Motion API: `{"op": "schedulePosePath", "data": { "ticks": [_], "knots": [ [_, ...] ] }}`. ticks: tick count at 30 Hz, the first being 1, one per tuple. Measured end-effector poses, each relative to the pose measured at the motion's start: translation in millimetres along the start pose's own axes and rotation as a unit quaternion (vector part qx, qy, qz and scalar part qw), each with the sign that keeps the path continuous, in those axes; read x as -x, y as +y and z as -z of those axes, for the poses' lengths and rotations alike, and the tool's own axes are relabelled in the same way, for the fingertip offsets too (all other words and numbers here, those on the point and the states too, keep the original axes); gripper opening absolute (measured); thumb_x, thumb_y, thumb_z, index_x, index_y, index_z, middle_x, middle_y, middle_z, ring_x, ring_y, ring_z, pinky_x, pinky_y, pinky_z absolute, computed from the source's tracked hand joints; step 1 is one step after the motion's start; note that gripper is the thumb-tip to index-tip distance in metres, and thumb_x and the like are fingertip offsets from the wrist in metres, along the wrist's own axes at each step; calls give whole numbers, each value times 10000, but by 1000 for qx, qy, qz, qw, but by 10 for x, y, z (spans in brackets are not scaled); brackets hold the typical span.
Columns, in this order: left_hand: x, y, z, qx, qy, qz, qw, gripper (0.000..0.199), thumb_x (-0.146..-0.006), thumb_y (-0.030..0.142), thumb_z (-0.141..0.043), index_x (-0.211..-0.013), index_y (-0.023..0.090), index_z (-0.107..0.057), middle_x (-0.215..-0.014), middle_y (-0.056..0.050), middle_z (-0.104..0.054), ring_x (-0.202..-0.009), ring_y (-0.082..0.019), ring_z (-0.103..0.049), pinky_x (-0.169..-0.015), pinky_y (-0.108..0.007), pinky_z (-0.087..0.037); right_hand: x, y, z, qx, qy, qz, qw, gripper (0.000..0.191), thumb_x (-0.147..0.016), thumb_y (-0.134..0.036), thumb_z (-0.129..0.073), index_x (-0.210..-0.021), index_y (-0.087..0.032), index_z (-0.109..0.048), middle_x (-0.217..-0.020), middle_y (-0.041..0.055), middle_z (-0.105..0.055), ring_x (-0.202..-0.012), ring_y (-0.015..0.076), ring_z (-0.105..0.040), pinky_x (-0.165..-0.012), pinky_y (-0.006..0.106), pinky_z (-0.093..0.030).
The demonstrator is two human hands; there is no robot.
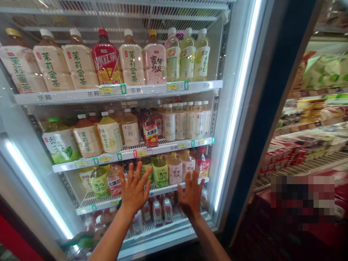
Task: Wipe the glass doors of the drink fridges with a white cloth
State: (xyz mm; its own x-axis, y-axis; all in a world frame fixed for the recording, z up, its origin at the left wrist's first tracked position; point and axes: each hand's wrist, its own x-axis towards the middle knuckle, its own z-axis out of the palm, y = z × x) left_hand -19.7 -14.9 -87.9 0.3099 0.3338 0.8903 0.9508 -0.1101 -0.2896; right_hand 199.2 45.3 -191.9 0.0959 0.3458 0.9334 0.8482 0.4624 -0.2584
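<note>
My left hand (134,190) is raised with its fingers spread and holds nothing. It shows in front of the third shelf of a lit drinks cooler, near the red-labelled bottle (115,181) and the green bottle (160,172). To the right, my right hand (190,195) is up too, empty, its fingers apart, overlapping the pink-labelled bottle (189,162) and beside the red bottle (202,163). Whether either hand touches the cooler's glass cannot be made out.
Several large tea bottles (133,63) stand on the upper shelf (152,90), more on the middle shelf (163,148). Bright light strips (236,108) edge the cooler. At right are shelves with green packages (326,72) and dark red boxes (261,224).
</note>
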Motion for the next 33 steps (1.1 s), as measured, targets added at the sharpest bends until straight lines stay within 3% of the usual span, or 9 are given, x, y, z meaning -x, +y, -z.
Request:
{"op": "schedulePosePath", "data": {
  "ticks": [4,7,10,16,18,22,24,29,33],
  "knots": [
    [-2,4,-10,6,-6,3,1000,791,-938,337,-638,-1620,380,-240,-1729,-19,-128,-1626,-294,-10,-1300,-641,81,-160,-140,3,-16,60,-132,989,712,-1075,-267,-340,-1666,-136,34,-1736,202,34,-1620,369,-3,-1218,780,-168],
    [-13,11,37,18,-15,4,1000,784,-941,344,-636,-1621,372,-246,-1727,-27,-161,-1626,-293,-14,-1300,-637,85,-204,-447,31,-30,-40,32,998,768,-1047,-298,-447,-1672,-124,-37,-1739,185,-115,-1620,345,-116,-1280,661,-204],
    [6,-25,153,29,-29,-2,999,759,-940,358,-637,-1613,366,-285,-1721,-30,-212,-1627,-295,-51,-1313,-620,45,-390,-399,69,-15,-74,146,986,798,-1035,-342,-494,-1675,-147,-58,-1742,145,-153,-1623,309,-128,-1307,623,-134],
    [70,-317,391,38,-22,12,999,754,-937,336,-643,-1607,379,-300,-1738,-30,-159,-1628,-314,-66,-1311,-631,20,-890,-112,46,-14,89,-105,990,708,-1083,-312,-320,-1669,-178,54,-1748,168,33,-1628,342,12,-1227,772,-123],
    [37,-422,429,32,-13,25,999,761,-939,328,-641,-1612,377,-288,-1743,-37,-141,-1628,-319,-63,-1308,-637,17,-850,-335,32,-20,53,-53,997,733,-1077,-324,-361,-1670,-152,35,-1747,175,11,-1630,330,6,-1251,728,-142],
    [-71,-568,505,26,4,28,999,769,-943,316,-633,-1620,362,-272,-1750,-41,-111,-1631,-314,-39,-1309,-637,27,-751,-687,51,-24,-77,189,979,790,-1047,-354,-471,-1675,-156,-34,-1743,132,-159,-1633,264,-63,-1315,593,-91],
    [-105,-641,563,23,10,24,999,769,-941,318,-634,-1620,359,-275,-1751,-38,-109,-1632,-315,-34,-1308,-642,26,-870,-625,69,-20,-55,176,983,779,-1048,-348,-464,-1678,-191,-33,-1745,119,-164,-1631,264,-91,-1310,612,-79],
    [-130,-890,689,20,20,39,999,770,-938,308,-625,-1620,364,-274,-1748,-44,-120,-1629,-329,-39,-1301,-668,9,-1246,-582,16,-34,93,-40,994,735,-1065,-311,-327,-1668,-190,75,-1751,152,59,-1628,348,16,-1218,780,-129],
    [-152,-1050,713,20,30,64,997,786,-937,309,-625,-1623,381,-248,-1749,-43,-116,-1628,-333,-53,-1298,-674,8,-1024,-1188,-36,-26,-5,149,988,769,-1053,-358,-409,-1672,-132,-12,-1754,130,-39,-1634,285,-20,-1298,629,-126]
  ]
}}
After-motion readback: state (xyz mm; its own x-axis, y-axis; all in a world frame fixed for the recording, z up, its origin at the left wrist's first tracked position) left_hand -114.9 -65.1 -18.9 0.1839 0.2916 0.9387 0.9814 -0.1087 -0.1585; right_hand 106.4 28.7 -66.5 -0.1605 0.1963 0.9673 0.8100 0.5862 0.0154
